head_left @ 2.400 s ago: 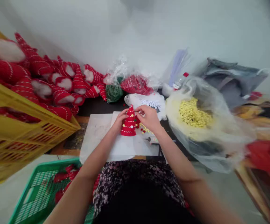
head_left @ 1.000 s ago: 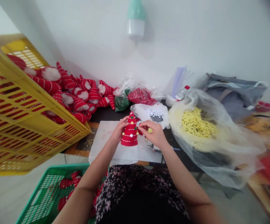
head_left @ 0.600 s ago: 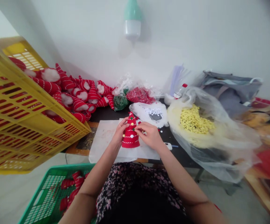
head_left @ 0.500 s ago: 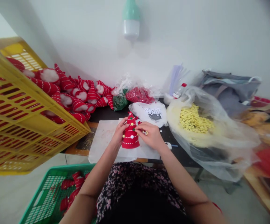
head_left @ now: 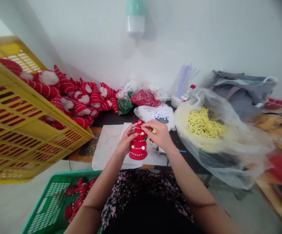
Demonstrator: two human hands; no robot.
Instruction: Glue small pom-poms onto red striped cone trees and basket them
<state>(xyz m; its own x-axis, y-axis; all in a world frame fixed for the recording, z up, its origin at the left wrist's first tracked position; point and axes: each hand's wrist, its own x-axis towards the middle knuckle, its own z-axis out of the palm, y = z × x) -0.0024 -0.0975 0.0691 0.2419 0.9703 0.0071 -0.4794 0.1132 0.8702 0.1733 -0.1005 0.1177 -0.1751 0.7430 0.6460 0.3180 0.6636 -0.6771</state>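
Note:
A red stuffed cone with white stitched bands (head_left: pixel 138 153) stands over white paper (head_left: pixel 106 143), dotted with small green, yellow and white pom-poms. My left hand (head_left: pixel 126 140) is closed around its left side, thumb on the front. At the upper right of the cone, the pinched fingertips of my right hand (head_left: pixel 162 135) touch it beside a green pom-pom (head_left: pixel 141 127). Several yellow pom-poms (head_left: pixel 154 131) show tucked in the right hand's curled fingers. What lies between its fingertips is too small to tell. Small red pieces lie on the paper behind the right hand.
A tilted yellow crate (head_left: pixel 33 130) spills striped red cones (head_left: pixel 95 97) at left. Behind the paper are bags of green (head_left: pixel 125 105), red (head_left: pixel 145 97) and white pom-poms (head_left: pixel 160 115). A large bag of yellow pom-poms (head_left: pixel 204 125) stands right. A green basket (head_left: pixel 45 195) sits below.
My right fingertips have moved up from a green pom-pom on the cone's right side to near its tip. The cone has turned slightly and shifted a little right and down.

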